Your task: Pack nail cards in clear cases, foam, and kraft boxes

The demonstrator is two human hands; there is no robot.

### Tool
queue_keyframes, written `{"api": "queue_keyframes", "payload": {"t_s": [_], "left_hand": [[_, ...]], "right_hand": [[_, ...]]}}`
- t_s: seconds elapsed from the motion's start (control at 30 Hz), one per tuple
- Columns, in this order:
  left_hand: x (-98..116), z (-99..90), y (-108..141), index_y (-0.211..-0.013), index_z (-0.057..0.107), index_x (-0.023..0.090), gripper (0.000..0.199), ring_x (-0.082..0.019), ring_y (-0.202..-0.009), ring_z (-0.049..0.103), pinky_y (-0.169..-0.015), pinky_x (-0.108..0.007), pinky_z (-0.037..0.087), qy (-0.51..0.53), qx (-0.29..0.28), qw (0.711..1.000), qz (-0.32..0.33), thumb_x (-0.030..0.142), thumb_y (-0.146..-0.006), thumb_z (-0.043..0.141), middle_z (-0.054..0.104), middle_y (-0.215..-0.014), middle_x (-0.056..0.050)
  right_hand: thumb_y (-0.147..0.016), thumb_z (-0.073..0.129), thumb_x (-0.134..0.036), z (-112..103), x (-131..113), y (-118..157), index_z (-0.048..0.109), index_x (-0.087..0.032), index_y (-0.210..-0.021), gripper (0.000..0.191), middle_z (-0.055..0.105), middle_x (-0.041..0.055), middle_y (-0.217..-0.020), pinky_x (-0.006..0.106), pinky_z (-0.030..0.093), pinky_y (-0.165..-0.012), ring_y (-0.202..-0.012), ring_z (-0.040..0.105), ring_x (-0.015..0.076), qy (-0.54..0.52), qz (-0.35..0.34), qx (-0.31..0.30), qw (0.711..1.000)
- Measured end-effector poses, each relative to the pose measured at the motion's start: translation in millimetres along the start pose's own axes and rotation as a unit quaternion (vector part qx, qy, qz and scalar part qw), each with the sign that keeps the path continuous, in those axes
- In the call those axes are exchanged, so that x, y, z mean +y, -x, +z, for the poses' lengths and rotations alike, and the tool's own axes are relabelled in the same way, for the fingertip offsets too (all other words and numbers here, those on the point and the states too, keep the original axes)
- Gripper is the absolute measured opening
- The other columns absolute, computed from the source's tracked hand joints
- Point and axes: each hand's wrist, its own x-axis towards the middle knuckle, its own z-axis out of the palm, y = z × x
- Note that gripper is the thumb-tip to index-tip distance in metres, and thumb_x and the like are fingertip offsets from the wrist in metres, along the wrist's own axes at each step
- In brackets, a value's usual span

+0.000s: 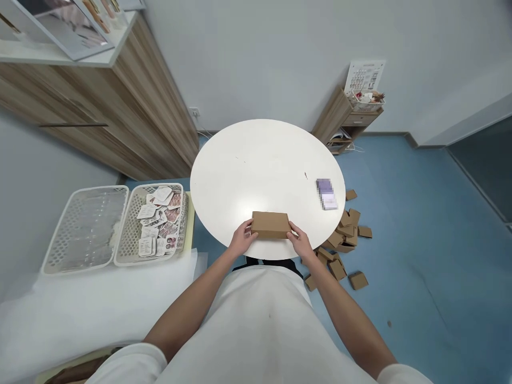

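A closed brown cardboard box [271, 225] is held level at the near edge of the round white table [260, 160]. My left hand [241, 238] grips its left end, fingers at the side and thumb on the front face. Around the right end is my right hand [301, 241], thumb at the front corner and fingers along the side. Whether the box's underside touches the tabletop is hidden from this angle. Toward the table's right edge lies a purple and white item [327, 194], blurred out so its kind does not show.
Several small cardboard boxes [344, 234] are heaped on the blue floor at right. On the left, a white plastic basket [182, 224] holds many small printed packets, beside a second basket [52, 245] with clear plastic pieces. A wood-grain cabinet [156, 112] and small shelf [332, 114] stand behind.
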Motion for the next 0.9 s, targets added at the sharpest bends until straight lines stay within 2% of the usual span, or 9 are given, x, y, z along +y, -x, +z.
{"api": "queue_keyframes", "payload": {"t_s": [0.2,0.4,0.47,0.53,0.63,0.8,0.9], "left_hand": [[-11,22.0,6,-0.129,0.028,0.024,0.063,-0.019,-0.11,0.049,-0.093,-0.034,0.039,-0.098,0.002,0.995,0.031,0.021,-0.072,0.054,0.049,-0.123,-0.006],[-5,53.0,0,-0.133,0.02,0.02,0.068,-0.022,-0.112,0.044,-0.09,-0.035,0.039,-0.135,-0.03,0.988,0.065,0.03,-0.074,0.053,0.042,-0.127,-0.01],[-2,58.6,-2,-0.133,0.02,0.018,0.068,-0.021,-0.105,0.048,-0.087,-0.034,0.04,-0.146,-0.027,0.988,0.042,0.035,-0.075,0.051,0.041,-0.125,-0.012],[0,61.4,-3,-0.133,0.02,0.017,0.068,-0.02,-0.094,0.053,-0.081,-0.033,0.042,-0.158,-0.023,0.987,-0.007,0.041,-0.076,0.05,0.042,-0.122,-0.013],[2,62.9,-5,-0.133,0.021,0.019,0.065,-0.02,-0.088,0.055,-0.076,-0.033,0.042,-0.188,-0.032,0.98,-0.06,0.047,-0.078,0.045,0.045,-0.118,-0.013],[4,66.2,-12,-0.132,0.026,0.021,0.054,-0.022,-0.093,0.052,-0.076,-0.033,0.041,-0.214,-0.025,0.974,-0.068,0.039,-0.082,0.039,0.047,-0.113,-0.012],[8,67.7,-16,-0.13,0.029,0.021,0.052,-0.02,-0.089,0.053,-0.076,-0.032,0.041,-0.214,-0.008,0.975,-0.06,0.035,-0.081,0.041,0.049,-0.11,-0.01]], "right_hand": [[-0.075,0.047,-0.024,4,14,18,0.03,-0.022,-0.131,0.058,0.037,0.0063,-0.135,0.036,0.034,-0.1,-0.12,0.04,0.0172,0.017,0.026,0.047,0.998],[-0.073,0.051,-0.026,-23,3,25,0.025,-0.022,-0.133,0.066,0.032,0.008,-0.137,0.035,0.036,-0.097,-0.121,0.039,0.0199,0.059,0.073,0.059,0.994],[-0.073,0.052,-0.028,-33,-5,20,0.029,-0.022,-0.132,0.064,0.035,0.0085,-0.136,0.036,0.038,-0.094,-0.117,0.043,0.0217,0.091,0.093,0.065,0.989],[-0.073,0.051,-0.03,-40,-12,12,0.032,-0.02,-0.13,0.061,0.038,0.0103,-0.133,0.036,0.04,-0.09,-0.111,0.048,0.0232,0.127,0.129,0.083,0.98],[-0.075,0.046,-0.029,-46,-12,0,0.037,-0.02,-0.127,0.054,0.043,0.0105,-0.128,0.035,0.042,-0.085,-0.102,0.053,0.0222,0.166,0.161,0.093,0.968],[-0.075,0.043,-0.022,-43,6,-11,0.041,-0.023,-0.123,0.048,0.054,0.0065,-0.114,0.033,0.042,-0.083,-0.093,0.055,0.0178,0.178,0.122,0.049,0.975],[-0.076,0.039,-0.02,-37,16,-10,0.04,-0.022,-0.123,0.048,0.053,0.0064,-0.114,0.034,0.041,-0.085,-0.098,0.051,0.0178,0.154,0.059,0.053,0.985]]}}
